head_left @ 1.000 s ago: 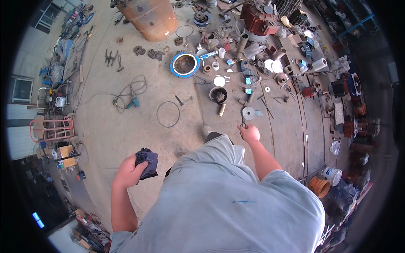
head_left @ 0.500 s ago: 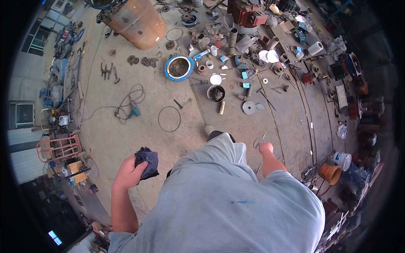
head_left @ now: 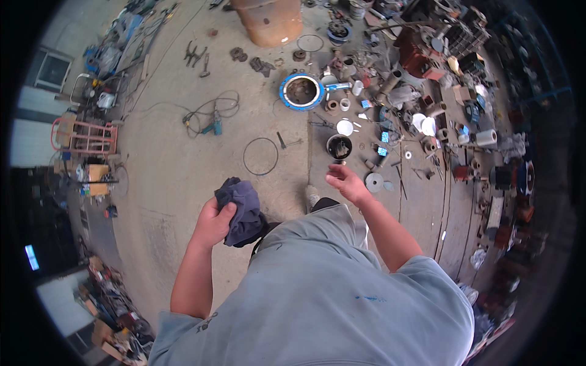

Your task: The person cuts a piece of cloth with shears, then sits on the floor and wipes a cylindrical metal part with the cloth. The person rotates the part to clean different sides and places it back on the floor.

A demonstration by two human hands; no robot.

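My left hand (head_left: pixel 215 223) is closed round a crumpled dark blue-purple rag (head_left: pixel 245 210), which hangs out past the fingers in front of my body. My right hand (head_left: pixel 347 183) is held out with bent fingers apart and nothing visible in it. Just beyond its fingertips in the picture stands a small black bucket (head_left: pixel 330 146) with dark contents. A grey ring-shaped disc (head_left: pixel 374 182) lies to the right of this hand. On the floor ahead are a large thin hoop (head_left: pixel 245 160) and a dark hand tool (head_left: pixel 281 140).
A blue-rimmed round housing (head_left: pixel 284 91) sits ahead, with a rusty drum (head_left: pixel 268 24) beyond it. A corded teal power tool (head_left: pixel 215 125) lies at the left. Parts and a red motor (head_left: pixel 421 49) crowd the right; a red hand truck (head_left: pixel 85 137) stands far left.
My right hand has moved forward and left from beside my body, and its fingers are now apart. The rag has come right with my left hand and hangs more unfolded. The view has turned.
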